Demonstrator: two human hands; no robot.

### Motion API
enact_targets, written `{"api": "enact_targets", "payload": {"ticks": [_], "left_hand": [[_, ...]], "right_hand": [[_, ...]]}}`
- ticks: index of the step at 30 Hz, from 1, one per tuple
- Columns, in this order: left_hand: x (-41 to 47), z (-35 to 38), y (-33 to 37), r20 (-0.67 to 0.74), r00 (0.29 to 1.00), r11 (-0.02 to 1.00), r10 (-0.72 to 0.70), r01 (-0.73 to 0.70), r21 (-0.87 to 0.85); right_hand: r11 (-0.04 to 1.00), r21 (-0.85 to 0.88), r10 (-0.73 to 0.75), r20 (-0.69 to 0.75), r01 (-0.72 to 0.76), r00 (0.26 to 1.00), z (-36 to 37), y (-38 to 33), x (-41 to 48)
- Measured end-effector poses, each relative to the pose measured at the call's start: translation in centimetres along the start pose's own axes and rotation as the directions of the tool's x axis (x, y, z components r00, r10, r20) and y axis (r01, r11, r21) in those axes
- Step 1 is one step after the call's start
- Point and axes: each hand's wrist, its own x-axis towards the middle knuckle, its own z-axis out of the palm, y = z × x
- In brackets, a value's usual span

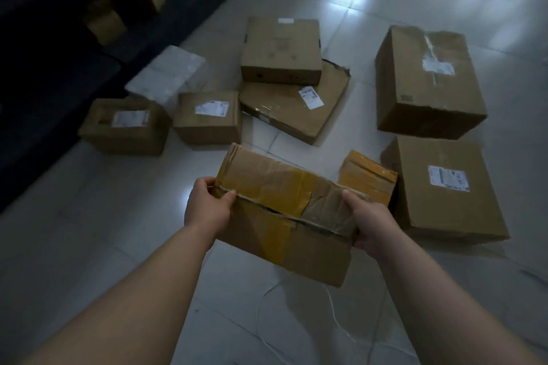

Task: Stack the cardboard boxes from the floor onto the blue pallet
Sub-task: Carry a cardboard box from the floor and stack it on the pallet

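Both hands, left hand (207, 204) and right hand (370, 222), have fingers clamped on opposite ends of the taped cardboard box (281, 216), apparently keeping it level above the floor (89, 231); no pallet shows.

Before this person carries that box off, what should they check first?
1. Left hand grips the held box: ok.
2. Right hand grips its other end: ok.
3. Box sealed: not ok; the top seam gapes and the tape is wrinkled.
4. Where the pallet is: cannot tell, not in view.
5. Path underfoot: not ok; a white cord lies on the floor.
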Motion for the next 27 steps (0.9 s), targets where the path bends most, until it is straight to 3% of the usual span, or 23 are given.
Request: {"api": "enact_targets", "payload": {"ticks": [4, 8, 15, 19, 27], "left_hand": [[-1.2, -9.5, -0.9, -0.152, 0.986, 0.994, -0.074, 0.061, -0.092], [-2.9, -17.8, -4.2, -0.283, 0.948, 0.979, -0.147, 0.099, -0.178], [-8.5, -29.8, -14.5, -0.407, 0.858, 0.930, -0.315, 0.193, -0.313], [-12.7, -35.6, -21.6, -0.468, 0.740, 0.848, -0.483, 0.265, -0.458], [-19.9, -45.5, -36.0, -0.396, 0.502, 0.598, -0.769, 0.348, -0.721]], "right_hand": [[0.998, -0.052, -0.021, 0.166, 0.030, 0.986, 6.6, -4.4, -5.4], [0.960, -0.254, -0.057, 0.236, 0.118, 0.970, 13.8, -7.2, -11.5], [0.840, -0.471, -0.034, 0.450, 0.269, 0.892, 27.1, -5.0, -22.9], [0.748, -0.549, -0.002, 0.559, 0.372, 0.829, 35.7, -0.6, -29.4], [0.558, -0.611, 0.065, 0.706, 0.561, 0.705, 50.2, 11.4, -40.6]]}}
